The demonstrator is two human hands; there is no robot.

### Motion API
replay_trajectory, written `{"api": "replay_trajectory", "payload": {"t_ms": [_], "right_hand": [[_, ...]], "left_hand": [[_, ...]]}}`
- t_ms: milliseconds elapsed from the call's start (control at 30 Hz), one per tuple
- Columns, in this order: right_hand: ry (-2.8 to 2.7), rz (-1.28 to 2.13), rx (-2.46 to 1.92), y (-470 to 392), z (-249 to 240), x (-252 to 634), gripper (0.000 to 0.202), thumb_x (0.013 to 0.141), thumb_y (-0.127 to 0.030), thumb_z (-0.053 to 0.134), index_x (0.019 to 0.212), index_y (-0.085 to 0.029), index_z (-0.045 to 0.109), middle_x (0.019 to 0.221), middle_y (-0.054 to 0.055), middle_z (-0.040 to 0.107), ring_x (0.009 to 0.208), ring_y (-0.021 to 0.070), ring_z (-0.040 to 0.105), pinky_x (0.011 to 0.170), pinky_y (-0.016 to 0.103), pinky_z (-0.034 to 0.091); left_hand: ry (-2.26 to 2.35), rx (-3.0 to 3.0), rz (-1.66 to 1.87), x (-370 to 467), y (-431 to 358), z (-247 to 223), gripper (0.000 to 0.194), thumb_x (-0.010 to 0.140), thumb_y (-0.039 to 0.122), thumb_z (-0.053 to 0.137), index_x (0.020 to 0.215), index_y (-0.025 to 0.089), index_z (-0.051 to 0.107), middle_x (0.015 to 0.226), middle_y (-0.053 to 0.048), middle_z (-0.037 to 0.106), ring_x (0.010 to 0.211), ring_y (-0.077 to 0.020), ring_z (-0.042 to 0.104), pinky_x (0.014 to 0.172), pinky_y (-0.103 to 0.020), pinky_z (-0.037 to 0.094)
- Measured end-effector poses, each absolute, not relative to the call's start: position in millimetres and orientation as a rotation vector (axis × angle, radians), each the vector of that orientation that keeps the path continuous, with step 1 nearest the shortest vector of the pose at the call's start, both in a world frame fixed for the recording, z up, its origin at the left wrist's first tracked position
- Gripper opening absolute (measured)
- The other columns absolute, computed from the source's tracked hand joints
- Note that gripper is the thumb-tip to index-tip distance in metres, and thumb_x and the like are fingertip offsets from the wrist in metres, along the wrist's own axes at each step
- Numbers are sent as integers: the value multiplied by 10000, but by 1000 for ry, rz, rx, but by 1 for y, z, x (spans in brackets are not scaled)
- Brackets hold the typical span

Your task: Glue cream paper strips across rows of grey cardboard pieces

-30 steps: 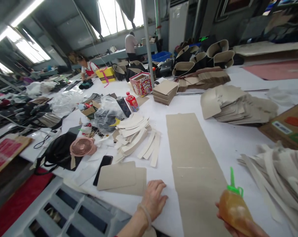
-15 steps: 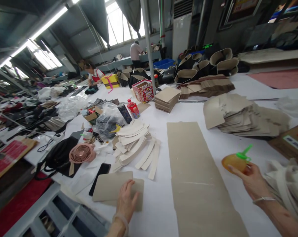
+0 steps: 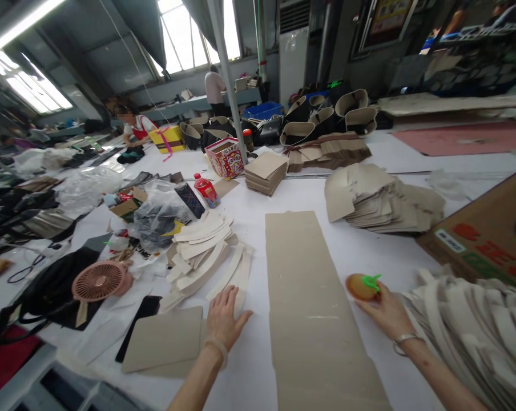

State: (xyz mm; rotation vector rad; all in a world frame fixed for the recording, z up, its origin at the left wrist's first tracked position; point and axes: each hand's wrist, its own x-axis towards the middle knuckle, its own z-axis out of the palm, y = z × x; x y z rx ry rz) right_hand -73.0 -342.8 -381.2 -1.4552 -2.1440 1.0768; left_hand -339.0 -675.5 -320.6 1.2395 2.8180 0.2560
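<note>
My left hand [image 3: 224,319] is open over the near ends of some loose pale strips [image 3: 234,271], its thumb spread to the right; whether it touches them I cannot tell. Just left of it lie two flat grey-beige boards [image 3: 166,339], one overlapping the other. In my right hand [image 3: 384,313] is a squeeze bottle [image 3: 361,286] of amber liquid with a green cap, lying on its side in the grip. A long grey-beige sheet [image 3: 303,297] stretches over the white table between my hands.
Near the boards are a black phone [image 3: 138,325] and a pink fan [image 3: 101,281]. Curved pale strips [image 3: 476,325] are heaped beside my right forearm, below a cardboard box [image 3: 489,234]. Cut pieces [image 3: 378,197] and stacked boards [image 3: 265,173] stand farther back. A red bottle [image 3: 206,190] stands left.
My left hand has left the boards and moved right and forward to the pale strips. The squeeze bottle's green nozzle now points differently. The whole view has shifted to the right.
</note>
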Motion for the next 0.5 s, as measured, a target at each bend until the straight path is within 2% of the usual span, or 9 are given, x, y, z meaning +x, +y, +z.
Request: {"api": "replay_trajectory", "payload": {"t_ms": [133,233,333,500], "right_hand": [[-1957,1318,-1449,-365,-366,-60,881,511,-452,683,1271,-122,380,1284,189,461,1017,326,561,908,469,408],[-1797,1388,-1418,-389,-356,-42,820,527,-413,715,1248,-158,420,1307,160,448,1082,310,523,945,457,393],[-1684,1420,-1409,-408,-352,-18,753,550,-378,725,1221,-180,448,1272,137,485,1116,293,497,947,457,395],[-1562,1372,-1476,-430,-331,23,599,604,-354,703,1149,-188,516,1140,107,578,955,254,590,845,432,466]], "left_hand": [[2865,911,-4,-366,-647,-327,820,683,626,499,1301,117,325,1395,-182,328,1271,-314,310,1003,-419,271],[2840,804,-63,-381,-629,-338,905,633,665,515,1301,92,303,1353,-219,361,1230,-345,364,959,-416,306],[2850,782,-77,-384,-622,-341,802,688,635,467,1280,115,316,1290,-207,421,1153,-335,447,895,-409,351],[2807,880,-48,-381,-629,-336,548,819,470,324,1222,100,360,1205,-206,482,1053,-304,517,848,-395,379]]}}
